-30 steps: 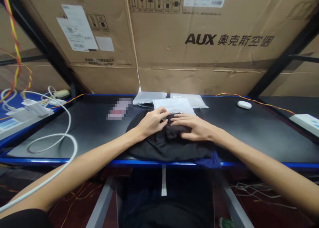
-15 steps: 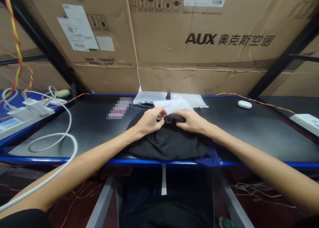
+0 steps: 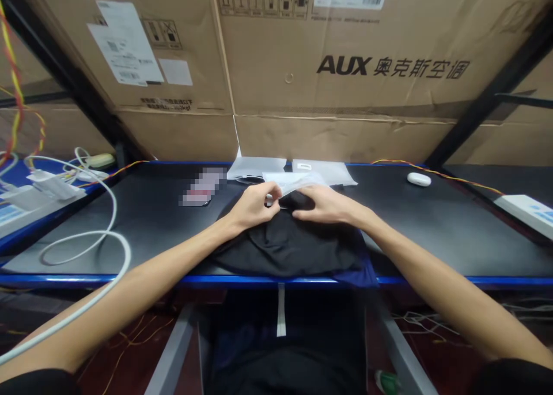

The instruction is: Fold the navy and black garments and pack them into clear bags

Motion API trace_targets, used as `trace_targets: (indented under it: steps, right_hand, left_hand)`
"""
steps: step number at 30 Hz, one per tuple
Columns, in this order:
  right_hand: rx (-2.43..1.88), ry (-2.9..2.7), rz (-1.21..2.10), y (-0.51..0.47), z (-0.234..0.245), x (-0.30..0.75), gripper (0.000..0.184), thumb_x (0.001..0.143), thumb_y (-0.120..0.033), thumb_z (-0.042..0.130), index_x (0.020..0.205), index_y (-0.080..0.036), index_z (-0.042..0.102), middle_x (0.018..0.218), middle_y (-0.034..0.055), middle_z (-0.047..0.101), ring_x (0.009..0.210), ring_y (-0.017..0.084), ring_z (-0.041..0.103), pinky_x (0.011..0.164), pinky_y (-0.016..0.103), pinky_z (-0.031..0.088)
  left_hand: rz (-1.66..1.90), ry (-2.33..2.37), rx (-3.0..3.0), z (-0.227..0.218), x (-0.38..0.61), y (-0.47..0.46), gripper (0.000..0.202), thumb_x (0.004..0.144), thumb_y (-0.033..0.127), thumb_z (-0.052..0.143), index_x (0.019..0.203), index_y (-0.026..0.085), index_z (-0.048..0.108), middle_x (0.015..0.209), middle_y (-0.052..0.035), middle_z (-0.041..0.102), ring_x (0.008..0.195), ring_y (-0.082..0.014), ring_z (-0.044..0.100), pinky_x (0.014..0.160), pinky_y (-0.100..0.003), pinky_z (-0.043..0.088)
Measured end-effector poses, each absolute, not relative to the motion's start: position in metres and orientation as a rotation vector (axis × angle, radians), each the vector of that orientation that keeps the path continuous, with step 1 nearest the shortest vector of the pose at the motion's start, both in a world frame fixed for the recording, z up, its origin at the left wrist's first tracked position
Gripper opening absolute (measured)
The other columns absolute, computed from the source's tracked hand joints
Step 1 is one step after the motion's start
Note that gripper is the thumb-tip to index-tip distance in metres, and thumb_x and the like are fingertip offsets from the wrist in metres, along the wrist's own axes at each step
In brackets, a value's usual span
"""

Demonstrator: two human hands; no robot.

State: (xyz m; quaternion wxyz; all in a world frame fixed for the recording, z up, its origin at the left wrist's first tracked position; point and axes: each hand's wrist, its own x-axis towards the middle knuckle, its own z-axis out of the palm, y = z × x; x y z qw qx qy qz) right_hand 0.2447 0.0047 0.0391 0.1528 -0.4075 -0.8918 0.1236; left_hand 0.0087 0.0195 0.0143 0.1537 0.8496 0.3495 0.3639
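Blk cloth (image 3: 289, 248) on blk tbl (image 3: 151, 222) (blue edge (image 3: 129, 279)), cardbd (image 3: 345, 98) behind.

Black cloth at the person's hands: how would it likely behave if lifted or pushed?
Probably floppy when lifted: the black cloth lies in soft wrinkles. Pushed, it would likely bunch up rather than roll, being spread loosely on the table.

Forearms (image 3: 173, 265) converge, left hand (image 3: 256, 205) and right hand (image 3: 327, 204) curled near each other

A black tabletop (image 3: 440, 234) carries black cloth (image 3: 289, 248), pale packets (image 3: 257, 167), a white case (image 3: 419, 179).
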Motion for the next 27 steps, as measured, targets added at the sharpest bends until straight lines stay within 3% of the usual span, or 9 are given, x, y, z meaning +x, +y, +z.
trace_targets:
  steps: [4,7,11,18,23,27]
  right_hand:
    - [-0.971,-2.686,0.525,0.006,0.044,0.260,0.080,0.082,-0.036,0.076,0.153,-0.020,0.042,0.158,0.0125,0.047,0.143,0.031,0.045,0.118,0.047,0.038]
    - [-0.955,-2.710,0.484,0.010,0.041,0.259,0.058,0.094,-0.030,0.061,0.150,-0.021,0.047,0.155,0.0117,0.050,0.141,0.029,0.048,0.117,0.047,0.038]
    - [-1.114,-2.677,0.313,0.013,0.035,0.241,0.034,0.099,-0.019,0.048,0.131,-0.018,0.062,0.133,0.0152,0.067,0.119,0.029,0.064,0.103,0.045,0.050]
    - [-1.527,-2.655,0.012,0.018,0.030,0.204,0.028,0.099,-0.010,0.043,0.108,-0.009,0.070,0.112,0.0212,0.074,0.101,0.032,0.070,0.091,0.042,0.053]
    - [-1.469,-2.627,0.052,0.011,0.039,0.215,0.035,0.105,-0.034,0.045,0.120,-0.010,0.066,0.123,0.0217,0.070,0.113,0.034,0.067,0.098,0.046,0.051]
    - [-1.152,-2.733,0.337,0.010,0.046,0.243,0.041,0.098,-0.039,0.059,0.131,-0.015,0.061,0.132,0.0174,0.067,0.117,0.031,0.066,0.101,0.046,0.052]
  left_hand:
    - [1.062,1.017,2.394,0.017,0.006,0.023,0.010,0.075,0.014,0.058,0.083,0.018,0.060,0.082,0.0002,0.067,0.075,-0.0138,0.066,0.067,-0.022,0.057]
    - [1.054,0.994,2.408,0.017,0.004,0.025,0.010,0.074,0.015,0.058,0.083,0.018,0.061,0.082,0.0001,0.068,0.076,-0.0140,0.066,0.068,-0.023,0.057]
    - [1.064,0.975,2.460,0.016,0.003,0.024,0.010,0.076,0.016,0.058,0.084,0.018,0.061,0.084,-0.0006,0.069,0.077,-0.0144,0.066,0.069,-0.023,0.056]
    - [1.023,0.885,2.571,0.016,0.004,0.021,0.012,0.077,0.014,0.058,0.086,0.018,0.063,0.087,-0.0018,0.070,0.078,-0.0148,0.065,0.069,-0.024,0.054]
    - [1.047,0.916,2.562,0.017,0.003,0.023,0.010,0.077,0.013,0.058,0.083,0.018,0.063,0.084,-0.0008,0.069,0.077,-0.0144,0.065,0.068,-0.024,0.053]
    - [1.030,0.933,2.545,0.019,0.002,0.026,0.008,0.076,0.013,0.059,0.081,0.018,0.063,0.083,-0.0001,0.069,0.075,-0.0142,0.065,0.068,-0.024,0.054]
